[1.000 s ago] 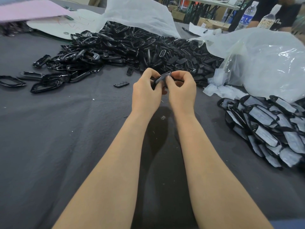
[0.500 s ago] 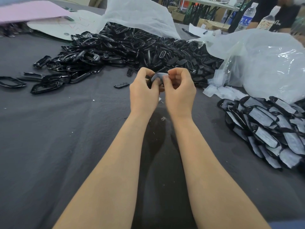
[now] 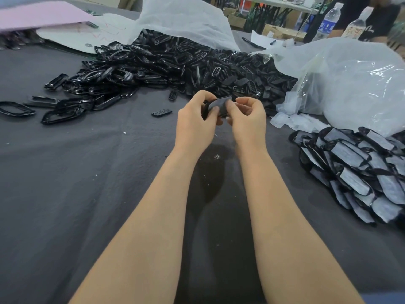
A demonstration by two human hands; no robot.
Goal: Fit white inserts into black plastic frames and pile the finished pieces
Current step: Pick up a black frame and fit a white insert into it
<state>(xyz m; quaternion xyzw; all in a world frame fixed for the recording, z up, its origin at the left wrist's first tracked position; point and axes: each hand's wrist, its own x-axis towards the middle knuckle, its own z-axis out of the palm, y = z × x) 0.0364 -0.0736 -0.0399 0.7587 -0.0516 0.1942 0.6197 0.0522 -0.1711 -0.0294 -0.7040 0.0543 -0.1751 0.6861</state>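
My left hand [image 3: 195,123] and my right hand [image 3: 247,121] meet over the middle of the grey cloth. Together they pinch one black plastic frame [image 3: 219,105] with a pale insert showing in its face. Both thumbs press on that face, and curled fingers hide the frame's far side. A big heap of empty black frames [image 3: 153,62] lies behind my hands. At the right sits the pile of finished pieces [image 3: 359,165], black rims around whitish inserts.
Loose frames [image 3: 15,108] and a small black part [image 3: 161,112] lie on the cloth at left. Crumpled clear plastic bags [image 3: 350,84] stand at right and behind the heap. Two water bottles [image 3: 328,20], a pink sheet [image 3: 41,14] and a person are at the back.
The frame has turned in my fingers from edge-on to face-up, showing its pale insert. My right fingers have loosened slightly. Both hands stay at about the same spot.
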